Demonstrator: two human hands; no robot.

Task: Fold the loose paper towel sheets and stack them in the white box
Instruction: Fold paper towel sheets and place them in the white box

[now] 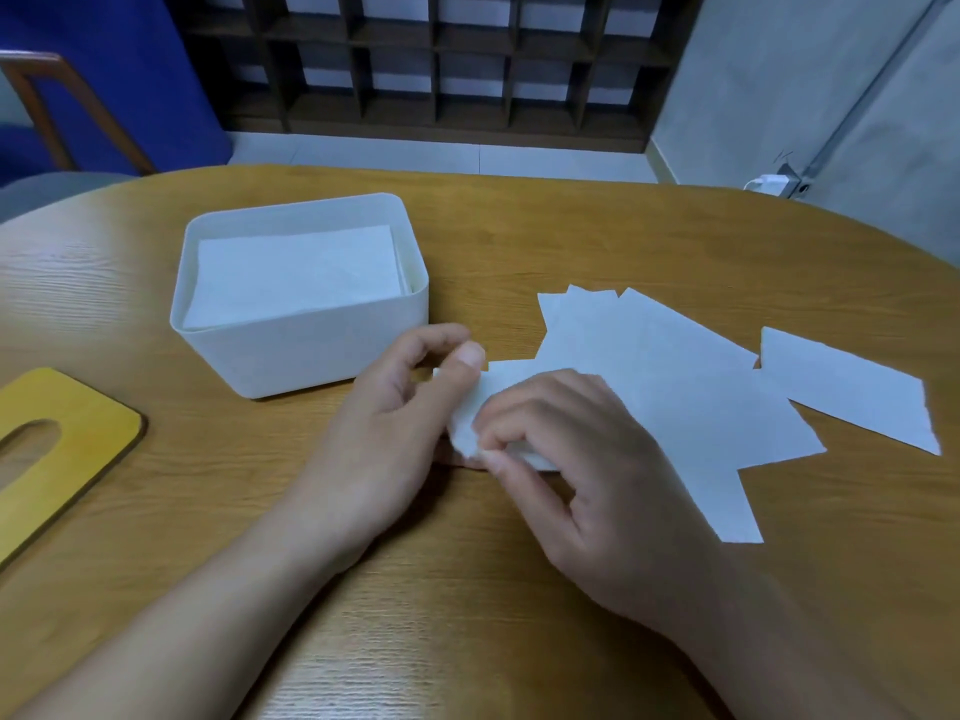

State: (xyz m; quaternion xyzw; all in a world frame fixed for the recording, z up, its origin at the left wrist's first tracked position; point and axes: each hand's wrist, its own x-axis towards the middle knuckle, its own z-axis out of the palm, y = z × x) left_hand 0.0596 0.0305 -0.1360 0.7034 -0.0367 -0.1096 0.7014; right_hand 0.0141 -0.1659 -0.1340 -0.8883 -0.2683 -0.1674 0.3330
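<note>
A white box (291, 350) stands on the wooden table, left of centre, with a stack of folded paper towels (296, 272) inside. In front of it, both hands hold one paper towel sheet (480, 407). My left hand (384, 423) pinches its left edge between thumb and fingers. My right hand (576, 459) pinches the lower edge with curled fingers and covers much of the sheet. A pile of loose sheets (675, 387) lies just right of my hands, and one more sheet (852, 392) lies apart at the far right.
A yellow wooden lid (57, 449) with an oval slot lies flat at the left edge of the table (467, 589). A dark lattice shelf (441, 59) stands beyond the table. A chair (47, 96) is at the back left.
</note>
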